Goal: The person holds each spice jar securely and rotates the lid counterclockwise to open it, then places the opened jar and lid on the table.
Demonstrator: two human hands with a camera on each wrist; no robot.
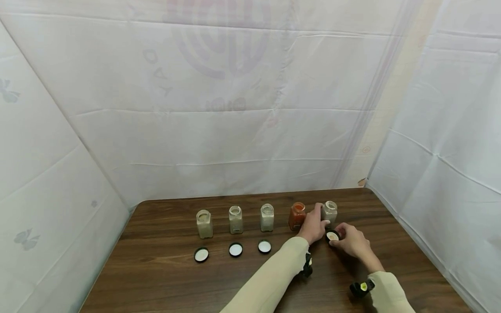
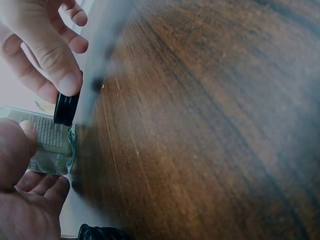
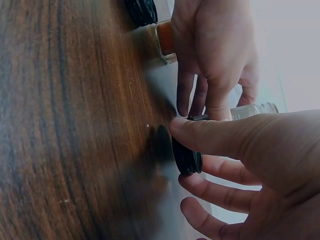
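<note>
At the right end of a row of glass jars, my left hand (image 1: pixel 312 226) grips an uncapped jar of pale powder (image 1: pixel 330 211). Its thumb and fingers lie on opposite sides of the glass, and a printed label (image 2: pixel 47 135) faces the left wrist view. My right hand (image 1: pixel 354 241) pinches a round black lid (image 3: pixel 187 157) between thumb and fingers. The lid's white inner face (image 1: pixel 332 236) is turned up, just above the table and in front of the jar. Directly left of my left hand stands an open jar of orange-red contents (image 1: pixel 297 216).
Three open jars of pale contents, a left one (image 1: pixel 205 224), a middle one (image 1: pixel 235 220) and a right one (image 1: pixel 267 218), stand farther left. Before them lie three black lids (image 1: pixel 201 254), white inside up. White cloth (image 1: pixel 242 139) hangs behind the wooden table (image 1: pixel 164 278).
</note>
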